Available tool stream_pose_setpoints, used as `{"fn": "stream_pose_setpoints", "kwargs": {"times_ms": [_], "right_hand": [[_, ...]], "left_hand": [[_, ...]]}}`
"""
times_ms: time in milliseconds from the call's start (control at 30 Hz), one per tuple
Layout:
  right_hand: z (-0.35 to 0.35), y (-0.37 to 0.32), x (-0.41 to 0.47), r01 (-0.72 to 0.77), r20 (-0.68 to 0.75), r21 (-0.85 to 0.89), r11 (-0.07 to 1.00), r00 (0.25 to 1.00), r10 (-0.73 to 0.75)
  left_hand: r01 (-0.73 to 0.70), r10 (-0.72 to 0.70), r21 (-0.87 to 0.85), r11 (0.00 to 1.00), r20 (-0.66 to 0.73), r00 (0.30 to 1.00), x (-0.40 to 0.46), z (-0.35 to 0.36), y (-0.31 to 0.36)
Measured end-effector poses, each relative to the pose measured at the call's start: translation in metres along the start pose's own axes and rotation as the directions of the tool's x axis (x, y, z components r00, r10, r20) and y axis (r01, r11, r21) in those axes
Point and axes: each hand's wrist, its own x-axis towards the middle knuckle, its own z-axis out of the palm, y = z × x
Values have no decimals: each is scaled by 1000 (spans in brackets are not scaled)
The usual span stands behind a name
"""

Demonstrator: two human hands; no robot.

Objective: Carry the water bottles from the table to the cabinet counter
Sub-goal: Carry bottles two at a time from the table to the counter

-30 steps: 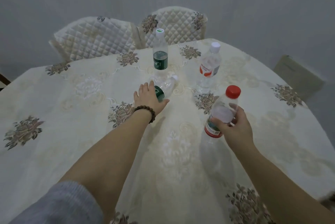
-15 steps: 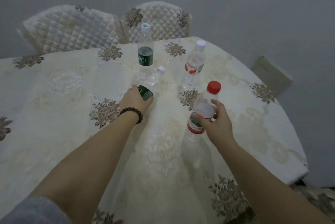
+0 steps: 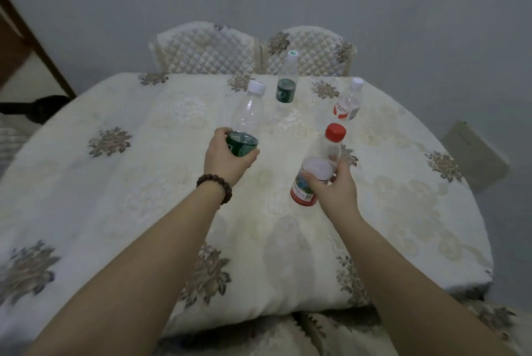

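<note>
My left hand [image 3: 227, 161] grips a clear bottle with a green label and white cap [image 3: 247, 116] near its lower end, lifted off the table and tilted away from me. My right hand [image 3: 334, 190] holds a red-capped bottle with a red label [image 3: 324, 164] above the table. Two more bottles stand on the round table [image 3: 115, 211] at the far side: a green-label bottle [image 3: 286, 79] and a bottle with a red-and-white label [image 3: 349, 100].
Two quilted chairs [image 3: 207, 48] stand behind the table against the grey wall. A wooden frame [image 3: 31, 38] is at the far left. A pale box [image 3: 472, 154] sits on the floor to the right. A cushioned seat [image 3: 316, 332] lies below the table's near edge.
My left hand has lifted the green-label bottle from lying on the table and drawn it toward me. My right hand has kept hold of the red-capped bottle. The view has pulled back from the table.
</note>
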Motion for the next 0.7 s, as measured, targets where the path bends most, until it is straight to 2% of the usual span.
{"fn": "stream_pose_setpoints", "kwargs": {"times_ms": [200,367,500,700], "right_hand": [[49,-26,-29,106,190,8,994,976,-106],[101,-51,-63,225,379,47,973,898,-226],[151,-75,-97,254,540,96,963,799,-264],[221,-116,-172,319,719,198,927,595,-358]], "left_hand": [[60,-63,-17,998,-228,972,-54,-81,-15],[96,-97,-25,995,-450,888,-108,-153,-32],[153,-138,-27,988,-602,786,-159,-217,-45],[221,-166,-45,974,-805,569,-243,-308,-59]]}}
